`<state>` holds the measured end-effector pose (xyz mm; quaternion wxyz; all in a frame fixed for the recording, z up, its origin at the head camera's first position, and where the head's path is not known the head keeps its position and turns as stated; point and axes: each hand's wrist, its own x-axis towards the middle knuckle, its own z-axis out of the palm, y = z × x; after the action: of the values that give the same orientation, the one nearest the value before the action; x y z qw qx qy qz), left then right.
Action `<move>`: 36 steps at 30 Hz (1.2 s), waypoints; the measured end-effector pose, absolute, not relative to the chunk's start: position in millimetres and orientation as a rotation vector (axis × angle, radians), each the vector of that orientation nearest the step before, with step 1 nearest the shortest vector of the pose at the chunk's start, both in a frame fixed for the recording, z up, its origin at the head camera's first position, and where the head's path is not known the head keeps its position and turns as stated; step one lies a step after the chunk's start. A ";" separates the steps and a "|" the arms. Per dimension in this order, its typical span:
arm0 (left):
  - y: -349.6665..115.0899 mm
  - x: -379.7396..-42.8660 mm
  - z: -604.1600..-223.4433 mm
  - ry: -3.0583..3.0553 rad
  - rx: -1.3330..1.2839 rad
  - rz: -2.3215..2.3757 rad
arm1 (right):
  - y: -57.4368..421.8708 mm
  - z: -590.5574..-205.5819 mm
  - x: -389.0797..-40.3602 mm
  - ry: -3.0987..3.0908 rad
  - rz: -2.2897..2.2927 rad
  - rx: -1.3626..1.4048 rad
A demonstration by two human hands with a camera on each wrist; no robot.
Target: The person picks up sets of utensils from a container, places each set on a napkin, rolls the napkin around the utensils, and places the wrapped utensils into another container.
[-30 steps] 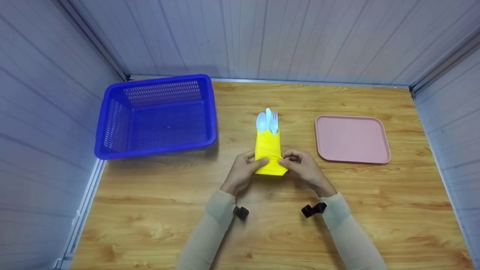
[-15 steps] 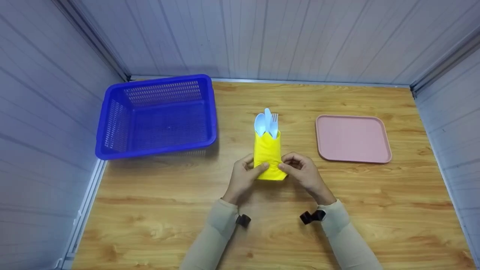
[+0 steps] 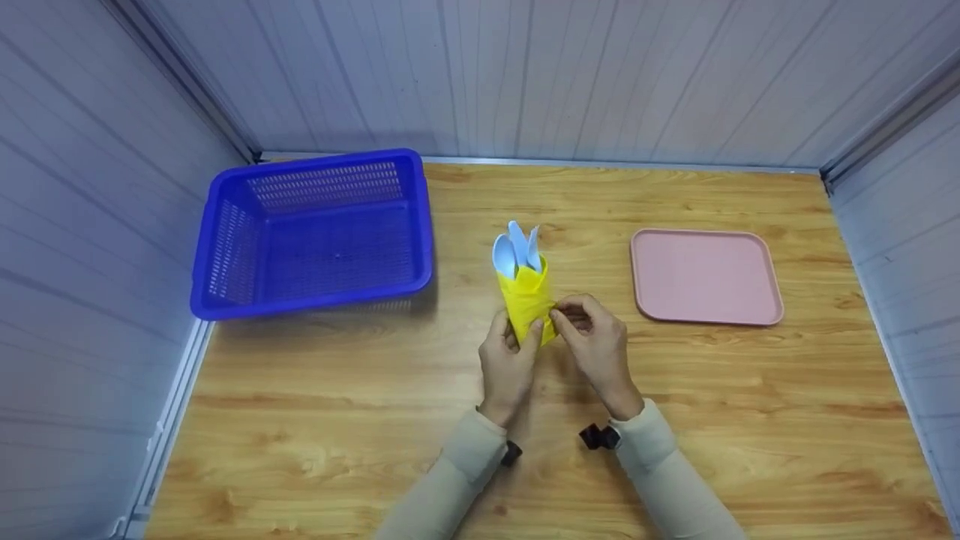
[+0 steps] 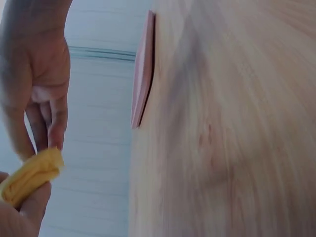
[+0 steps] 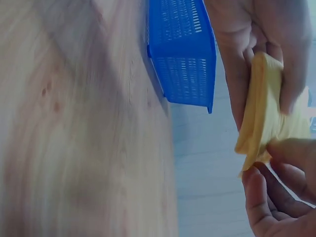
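A folded yellow napkin point(image 3: 527, 301) wraps the lower part of a light blue spoon point(image 3: 504, 256), a knife point(image 3: 518, 244) and a fork point(image 3: 533, 252), whose upper ends stick out of its far end. My left hand point(image 3: 510, 371) grips the napkin near its bottom, thumb in front and fingers behind. With thumb and fingertips my right hand point(image 3: 596, 341) pinches the napkin's right edge. Seen from the right wrist, the napkin point(image 5: 264, 108) shows folded layers at its bottom end, held above the table between both hands.
To the left stands a blue plastic basket point(image 3: 311, 298) with slotted walls. A pink tray point(image 3: 705, 277) lies flat on the wooden table point(image 3: 315, 450) at the right. Pale panel walls point(image 3: 480, 82) close in the back and sides.
The napkin with its cutlery has tilted to the left and turned, so the fork shows edge-on. My left hand has shifted right, and my right hand pinches higher up the edge.
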<state>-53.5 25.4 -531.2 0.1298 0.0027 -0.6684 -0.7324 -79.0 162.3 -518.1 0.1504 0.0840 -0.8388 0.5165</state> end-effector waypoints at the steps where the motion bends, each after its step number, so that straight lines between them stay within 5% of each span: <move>1: 26.7 -53.7 -532.2 -1.952 0.017 -2.112 | 161.1 -519.4 -79.2 -2.401 1.506 0.232; 21: -6.1 -79.5 -531.9 -2.068 -0.296 -2.455 | 181.8 -519.6 -80.7 -2.232 2.374 0.090; 36: -11.2 -74.1 -535.9 -2.085 -0.274 -2.595 | 182.8 -527.7 -73.3 -2.301 2.246 0.182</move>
<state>-74.1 -11.2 -535.9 -0.0992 -0.0815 -0.6212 -0.7730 -73.3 182.8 -527.7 -0.0396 0.0565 -0.7139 0.6968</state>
